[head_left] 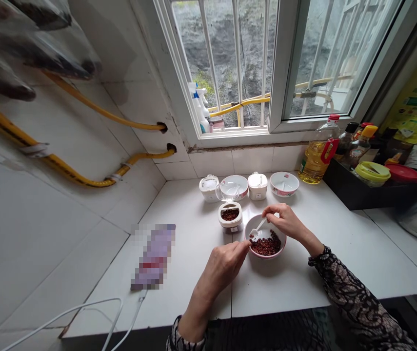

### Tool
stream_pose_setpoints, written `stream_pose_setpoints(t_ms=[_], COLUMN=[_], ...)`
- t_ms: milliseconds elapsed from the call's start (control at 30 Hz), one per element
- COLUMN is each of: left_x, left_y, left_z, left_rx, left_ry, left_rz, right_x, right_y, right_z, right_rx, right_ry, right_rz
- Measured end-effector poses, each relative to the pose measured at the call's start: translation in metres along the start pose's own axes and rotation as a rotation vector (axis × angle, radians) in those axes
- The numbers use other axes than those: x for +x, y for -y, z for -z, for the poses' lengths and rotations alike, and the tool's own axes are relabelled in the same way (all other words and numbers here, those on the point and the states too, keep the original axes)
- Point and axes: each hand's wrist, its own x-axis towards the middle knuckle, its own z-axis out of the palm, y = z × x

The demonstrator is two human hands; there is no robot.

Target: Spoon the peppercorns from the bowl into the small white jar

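A white bowl [283, 247] with a pinkish-red rim holds a heap of dark red peppercorns [267, 245]. My right hand [283, 222] pinches the handle of a small white spoon [258, 228], whose head dips inside the bowl. At the bowl's left rim, my left hand [226, 261] is closed, its thumb and fingertips gripping the edge. Just behind and to the left stands a small seasoning jar [230, 225] with its clear lid [226, 189] raised; more of the same peppercorns show in it.
Along the wall are two lidded white jars [208, 188] [257, 186] and two patterned bowls [240, 185] [284, 184]. An oil bottle [316, 158] stands right of them by a black rack [347, 192] of condiments. A pixelated purple object [153, 258] with a white cable [118, 312] lies at left.
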Motion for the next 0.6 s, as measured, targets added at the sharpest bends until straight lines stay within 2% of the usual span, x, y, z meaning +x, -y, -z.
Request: stream_pose_setpoints(t_ms=[167,333,433,600], left_x=[0.002,0.003,0.003,0.004], left_y=[-0.002,-0.003,-0.003,-0.003], left_z=[0.002,0.003,0.002,0.002], left_rx=[0.011,0.030,0.033,0.049], left_ry=[-0.015,-0.026,-0.021,-0.020], left_rz=[-0.017,-0.022,-0.023,-0.026], right_x=[0.002,0.007,0.009,0.008], right_y=[0.000,0.002,0.009,0.025], right_z=[0.003,0.001,-0.003,-0.011], right_rx=[0.214,0.372,0.390,0.257], right_ry=[0.010,-0.072,-0.166,-0.301], right_rz=[-0.135,-0.206,-0.151,0.065])
